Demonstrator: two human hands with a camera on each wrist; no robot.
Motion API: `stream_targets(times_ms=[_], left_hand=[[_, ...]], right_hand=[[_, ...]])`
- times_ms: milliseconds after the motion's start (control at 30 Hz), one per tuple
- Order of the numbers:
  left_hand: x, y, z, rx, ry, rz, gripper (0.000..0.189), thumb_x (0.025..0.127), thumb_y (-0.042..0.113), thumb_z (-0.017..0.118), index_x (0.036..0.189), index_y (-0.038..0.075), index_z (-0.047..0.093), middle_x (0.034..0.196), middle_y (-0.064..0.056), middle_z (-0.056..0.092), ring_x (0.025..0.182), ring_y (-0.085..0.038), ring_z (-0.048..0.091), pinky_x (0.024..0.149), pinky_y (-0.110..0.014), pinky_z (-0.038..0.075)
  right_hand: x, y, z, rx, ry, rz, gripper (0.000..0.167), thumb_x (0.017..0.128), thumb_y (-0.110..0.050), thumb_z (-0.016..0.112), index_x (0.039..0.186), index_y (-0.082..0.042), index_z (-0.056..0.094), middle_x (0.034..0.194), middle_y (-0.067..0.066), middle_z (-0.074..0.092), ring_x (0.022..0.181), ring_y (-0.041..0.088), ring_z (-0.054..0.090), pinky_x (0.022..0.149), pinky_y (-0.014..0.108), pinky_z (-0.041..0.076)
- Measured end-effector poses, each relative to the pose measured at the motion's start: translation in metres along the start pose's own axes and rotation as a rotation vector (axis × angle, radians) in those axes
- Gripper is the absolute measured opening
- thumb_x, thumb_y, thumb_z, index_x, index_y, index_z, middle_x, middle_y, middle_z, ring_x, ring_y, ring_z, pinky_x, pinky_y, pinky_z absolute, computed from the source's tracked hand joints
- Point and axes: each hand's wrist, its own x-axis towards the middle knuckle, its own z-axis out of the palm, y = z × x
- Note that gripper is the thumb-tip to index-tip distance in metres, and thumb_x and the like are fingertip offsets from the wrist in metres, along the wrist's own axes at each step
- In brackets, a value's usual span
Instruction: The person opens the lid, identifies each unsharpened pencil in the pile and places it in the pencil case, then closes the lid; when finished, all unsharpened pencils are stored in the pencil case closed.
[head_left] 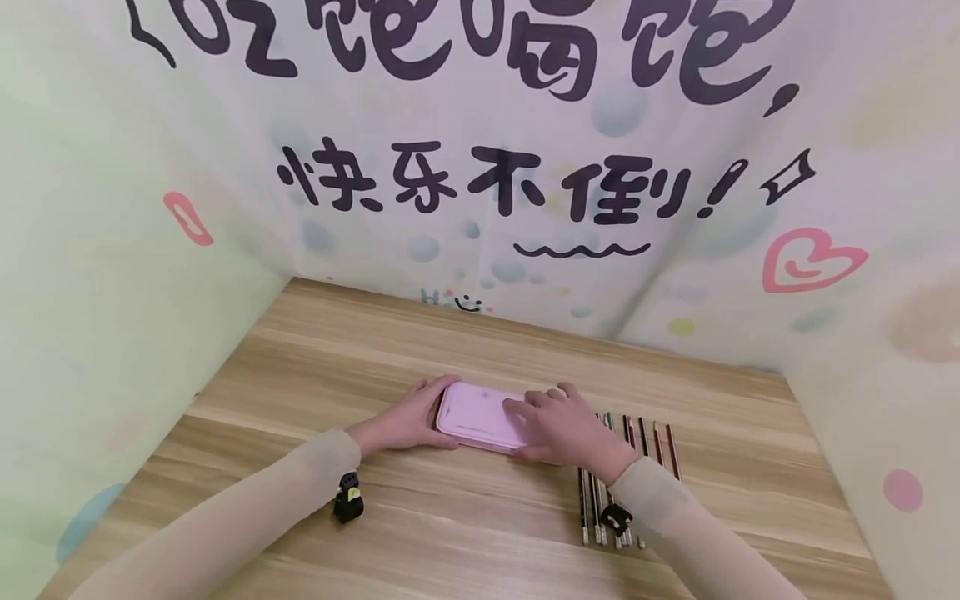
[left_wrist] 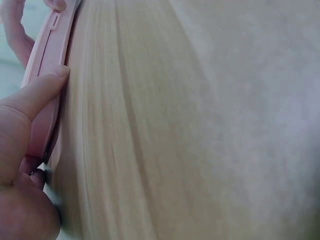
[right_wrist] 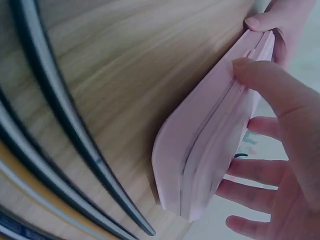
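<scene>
A closed pink pencil case (head_left: 480,415) lies on the wooden table in front of me. My left hand (head_left: 408,419) grips its left end, the thumb along the front side and the fingers round the back. In the left wrist view the small front clasp (left_wrist: 55,21) shows on the case. My right hand (head_left: 573,429) is over the right part, its thumb (right_wrist: 262,80) pressing the front seam by the clasp and its fingers reaching over the lid. Several pencils (head_left: 583,508) lie side by side to the right, partly hidden under my right forearm.
The wood-grain table (head_left: 465,533) meets a printed backdrop (head_left: 480,275) at the back and sides. A small loose piece (head_left: 641,542) sits by the near ends of the pencils. Black wrist devices (head_left: 348,498) hang at both cuffs.
</scene>
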Motion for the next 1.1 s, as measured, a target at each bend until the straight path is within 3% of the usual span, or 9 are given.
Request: stream_targets(times_ms=[367, 467, 567, 667, 733, 833, 933, 1100], left_hand=[[-0.003, 0.001, -0.005, -0.022, 0.030, 0.058, 0.112, 0.080, 0.021, 0.093, 0.161, -0.007, 0.021, 0.157, -0.030, 0.043, 0.147, -0.045, 0.040, 0.129, -0.061, 0.006], [-0.005, 0.001, -0.004, -0.009, 0.033, 0.055, 0.113, 0.080, 0.023, 0.093, 0.161, -0.007, 0.021, 0.158, -0.029, 0.043, 0.147, -0.044, 0.040, 0.129, -0.061, 0.007], [-0.007, 0.002, -0.002, -0.014, 0.041, 0.044, 0.114, 0.079, 0.023, 0.094, 0.161, -0.006, 0.021, 0.157, -0.029, 0.043, 0.147, -0.046, 0.039, 0.129, -0.061, 0.008], [-0.009, 0.003, -0.001, -0.006, 0.050, 0.034, 0.116, 0.076, 0.024, 0.095, 0.161, -0.005, 0.021, 0.156, -0.030, 0.045, 0.147, -0.046, 0.040, 0.129, -0.060, 0.009], [-0.010, 0.002, 0.000, 0.009, 0.056, 0.034, 0.119, 0.075, 0.025, 0.096, 0.161, -0.006, 0.020, 0.155, -0.030, 0.046, 0.146, -0.045, 0.040, 0.129, -0.060, 0.010], [-0.011, 0.001, 0.001, 0.034, 0.065, 0.052, 0.121, 0.074, 0.025, 0.096, 0.161, -0.009, 0.019, 0.155, -0.029, 0.046, 0.146, -0.043, 0.042, 0.128, -0.060, 0.012], [-0.012, 0.001, 0.002, 0.029, 0.075, 0.067, 0.121, 0.076, 0.024, 0.095, 0.161, -0.010, 0.017, 0.156, -0.027, 0.046, 0.146, -0.041, 0.043, 0.128, -0.061, 0.014], [-0.016, 0.004, 0.005, -0.010, 0.097, 0.034, 0.126, 0.075, 0.025, 0.096, 0.163, -0.008, 0.012, 0.157, -0.020, 0.048, 0.145, -0.046, 0.040, 0.125, -0.062, 0.024]], right_hand=[[0.002, 0.014, -0.017, 0.240, 0.008, -0.024, 0.054, 0.094, -0.040, 0.075, 0.141, -0.014, 0.066, 0.139, 0.006, 0.068, 0.127, 0.028, 0.065, 0.112, 0.065, 0.042], [0.002, 0.019, -0.018, 0.271, 0.033, -0.060, 0.055, 0.095, -0.038, 0.075, 0.143, -0.012, 0.065, 0.133, 0.006, 0.071, 0.109, 0.025, 0.072, 0.101, 0.052, 0.054], [0.001, 0.024, -0.020, 0.291, 0.080, -0.083, 0.053, 0.096, -0.035, 0.076, 0.142, -0.011, 0.065, 0.116, 0.006, 0.077, 0.088, 0.018, 0.072, 0.086, 0.039, 0.061], [0.000, 0.027, -0.025, 0.345, 0.118, -0.089, 0.047, 0.096, -0.027, 0.076, 0.138, -0.009, 0.066, 0.103, 0.005, 0.079, 0.083, 0.016, 0.073, 0.080, 0.036, 0.063], [0.001, 0.028, -0.029, 0.376, 0.146, -0.093, 0.039, 0.097, -0.023, 0.075, 0.133, -0.009, 0.069, 0.102, 0.005, 0.079, 0.090, 0.017, 0.076, 0.082, 0.037, 0.064], [0.004, 0.029, -0.035, 0.397, 0.209, -0.101, 0.030, 0.097, -0.014, 0.074, 0.125, -0.006, 0.070, 0.097, 0.006, 0.079, 0.086, 0.018, 0.076, 0.077, 0.037, 0.065], [0.007, 0.031, -0.037, 0.378, 0.294, -0.089, 0.026, 0.096, -0.008, 0.074, 0.121, -0.007, 0.068, 0.095, 0.007, 0.079, 0.079, 0.018, 0.076, 0.071, 0.031, 0.065], [0.015, 0.036, -0.038, 0.306, 0.399, -0.036, 0.024, 0.093, -0.003, 0.077, 0.115, -0.009, 0.070, 0.096, 0.008, 0.079, 0.078, 0.020, 0.075, 0.069, 0.030, 0.063]])
